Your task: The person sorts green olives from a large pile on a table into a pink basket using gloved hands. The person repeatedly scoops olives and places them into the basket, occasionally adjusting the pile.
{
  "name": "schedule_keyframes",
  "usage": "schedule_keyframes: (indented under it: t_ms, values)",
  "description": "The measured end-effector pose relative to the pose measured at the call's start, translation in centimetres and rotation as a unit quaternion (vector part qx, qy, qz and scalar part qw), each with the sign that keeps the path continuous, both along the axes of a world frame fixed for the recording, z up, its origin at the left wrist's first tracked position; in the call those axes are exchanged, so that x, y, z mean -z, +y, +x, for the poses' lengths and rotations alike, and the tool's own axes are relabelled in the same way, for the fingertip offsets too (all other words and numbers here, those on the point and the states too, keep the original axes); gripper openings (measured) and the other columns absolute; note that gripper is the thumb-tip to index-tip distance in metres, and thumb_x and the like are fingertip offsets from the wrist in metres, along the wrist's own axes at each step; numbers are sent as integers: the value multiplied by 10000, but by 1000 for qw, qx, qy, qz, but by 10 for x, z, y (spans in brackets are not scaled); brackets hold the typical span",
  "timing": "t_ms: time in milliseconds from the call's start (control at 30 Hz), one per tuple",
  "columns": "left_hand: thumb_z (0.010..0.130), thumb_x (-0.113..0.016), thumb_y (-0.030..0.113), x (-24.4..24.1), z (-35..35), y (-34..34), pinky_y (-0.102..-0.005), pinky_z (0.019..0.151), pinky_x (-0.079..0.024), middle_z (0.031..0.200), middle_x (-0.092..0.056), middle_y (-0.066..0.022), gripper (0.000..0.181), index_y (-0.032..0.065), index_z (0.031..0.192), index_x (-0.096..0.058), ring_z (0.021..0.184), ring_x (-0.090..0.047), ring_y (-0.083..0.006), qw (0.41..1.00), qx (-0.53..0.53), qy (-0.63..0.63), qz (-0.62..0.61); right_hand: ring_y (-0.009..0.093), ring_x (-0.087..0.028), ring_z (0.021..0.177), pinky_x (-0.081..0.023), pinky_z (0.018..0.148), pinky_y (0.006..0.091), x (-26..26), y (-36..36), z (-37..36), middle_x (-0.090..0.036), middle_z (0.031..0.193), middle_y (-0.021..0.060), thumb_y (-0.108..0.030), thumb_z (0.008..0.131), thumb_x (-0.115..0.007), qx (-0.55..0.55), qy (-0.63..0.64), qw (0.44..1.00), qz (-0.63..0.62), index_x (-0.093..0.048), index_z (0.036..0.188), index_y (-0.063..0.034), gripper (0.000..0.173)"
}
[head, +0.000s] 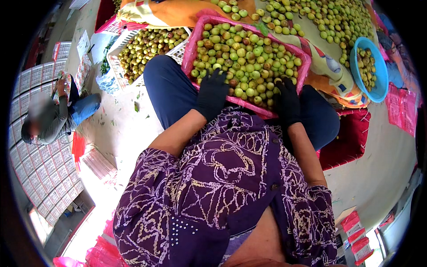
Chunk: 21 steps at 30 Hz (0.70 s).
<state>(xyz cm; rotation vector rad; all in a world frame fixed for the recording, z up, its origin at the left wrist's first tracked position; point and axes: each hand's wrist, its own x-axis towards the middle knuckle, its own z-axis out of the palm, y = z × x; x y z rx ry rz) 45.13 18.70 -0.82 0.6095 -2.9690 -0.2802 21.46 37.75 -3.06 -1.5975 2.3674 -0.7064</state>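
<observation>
A crate lined with pink plastic film, heaped with green and brownish jujubes, sits before me between my bent knees. My left hand, in a black glove, lies over the crate's near left edge. Its fingers are apart on top of the fruit, with nothing visibly held. My right hand, also in a black glove, is at the near right corner, its fingertips down among the jujubes. Whether it grips one is hidden. A green leaf lies at the far rim.
A white plastic crate of browner jujubes stands at left. Beyond lies a patterned cloth with loose jujubes; a blue basin holds more. A red-lined crate is by my right knee. A person sits at left near stacked crates.
</observation>
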Motion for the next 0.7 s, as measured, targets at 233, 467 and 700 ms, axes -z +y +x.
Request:
schedule_keyframes:
  t_ms: [233, 467, 700]
  values:
    - [816, -631, 146, -10, -7, 14, -538, 1059, -388, 1332, -558, -213, 359, 41, 1159, -632, 1272, -505, -401, 991, 72, 95, 60, 465, -389, 1361, -351, 1130, 478, 3, -1, 29, -405, 1473, 266, -115, 779, -711, -12, 11, 996, 87, -527, 1354, -47, 607]
    - [820, -602, 209, 10, -15, -1, -562, 1121, -311, 1381, -540, -150, 254, 103, 1032, -693, 1341, -445, -371, 998, 54, 15, -40, 426, -383, 1390, -307, 1149, 514, 7, 1, 32, -443, 1461, 242, -154, 784, -687, -56, -4, 993, 103, -548, 1339, -72, 578]
    - [812, -596, 149, 2, -5, -53, -581, 1061, -374, 1247, -607, -150, 140, 98, 878, -709, 1223, -537, -352, 996, -27, -19, -80, 428, -454, 1334, -361, 1115, 494, 2, 5, 28, -491, 1416, 249, -123, 783, -671, -67, 16, 997, 37, -570, 1311, -54, 542]
